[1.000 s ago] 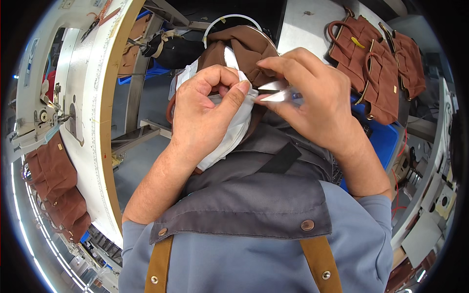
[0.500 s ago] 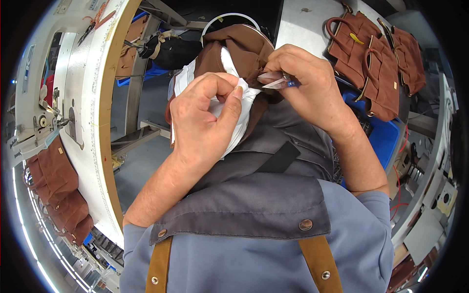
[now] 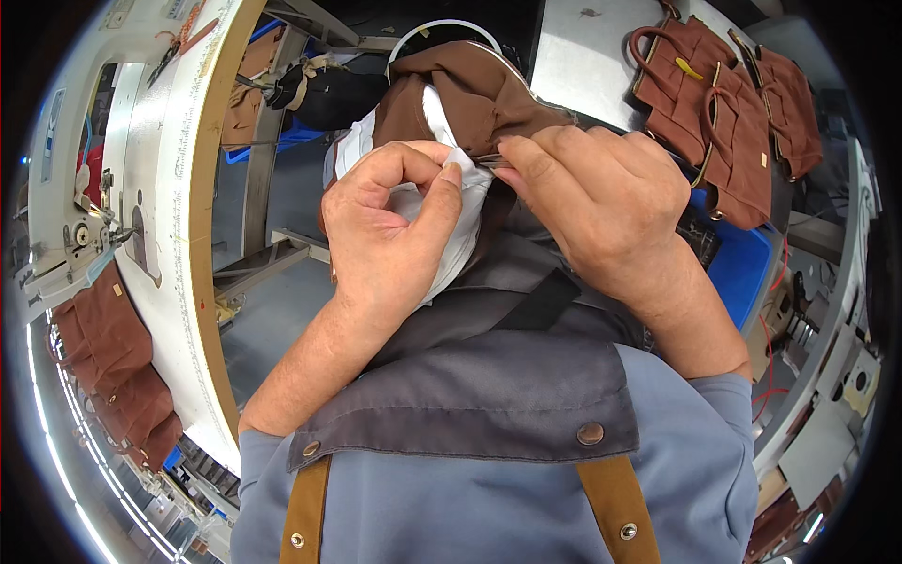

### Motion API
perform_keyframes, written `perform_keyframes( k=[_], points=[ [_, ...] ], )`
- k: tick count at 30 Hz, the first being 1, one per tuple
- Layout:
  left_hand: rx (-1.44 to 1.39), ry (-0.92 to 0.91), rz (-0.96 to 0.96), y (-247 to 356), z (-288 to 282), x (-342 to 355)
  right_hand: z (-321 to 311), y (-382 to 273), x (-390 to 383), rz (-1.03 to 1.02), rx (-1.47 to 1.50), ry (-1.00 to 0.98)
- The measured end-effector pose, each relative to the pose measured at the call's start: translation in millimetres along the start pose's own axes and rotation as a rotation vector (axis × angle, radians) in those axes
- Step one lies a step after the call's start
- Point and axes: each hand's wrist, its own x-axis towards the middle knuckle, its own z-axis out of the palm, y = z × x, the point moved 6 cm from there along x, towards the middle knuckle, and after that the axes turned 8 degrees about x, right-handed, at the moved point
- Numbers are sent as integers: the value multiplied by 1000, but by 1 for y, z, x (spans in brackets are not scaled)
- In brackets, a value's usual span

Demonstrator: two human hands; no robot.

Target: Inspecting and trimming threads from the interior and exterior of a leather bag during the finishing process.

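Soft brown-and-white cloth (image 3: pixel 474 80) bunched above the lap (image 3: pixel 460 310)
It looks light and floppy, so best held taut by a seam; the left hand's (image 3: pixel 395 211) grip pinches its white part, the right hand's (image 3: pixel 601 202) grip closes on small metal snips (image 3: pixel 492 163). I cannot make out what the blue bin (image 3: pixel 745 268) contains.

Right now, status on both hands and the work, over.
Left hand pinching white fabric. Right hand gripping metal snips, blades at the fabric, mostly hidden by that hand. Brown cloth bunched just beyond.
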Motion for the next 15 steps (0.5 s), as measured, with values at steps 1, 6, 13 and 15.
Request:
perform_keyframes(
  k=[1, 6, 13, 15],
  points=[
    [-56, 1, -11, 0, 1, 0, -1, 0, 1, -1, 6, 25],
    [-157, -16, -72, -2, 3, -1, 6, 1, 0, -45, -8, 132],
    [-296, 3, -73, -3, 4, 2, 1, -1, 2, -61, -68, 161],
    [-283, 7, -54, 0, 0, 4, 0, -5, 1, -44, -56, 175]
  ],
)
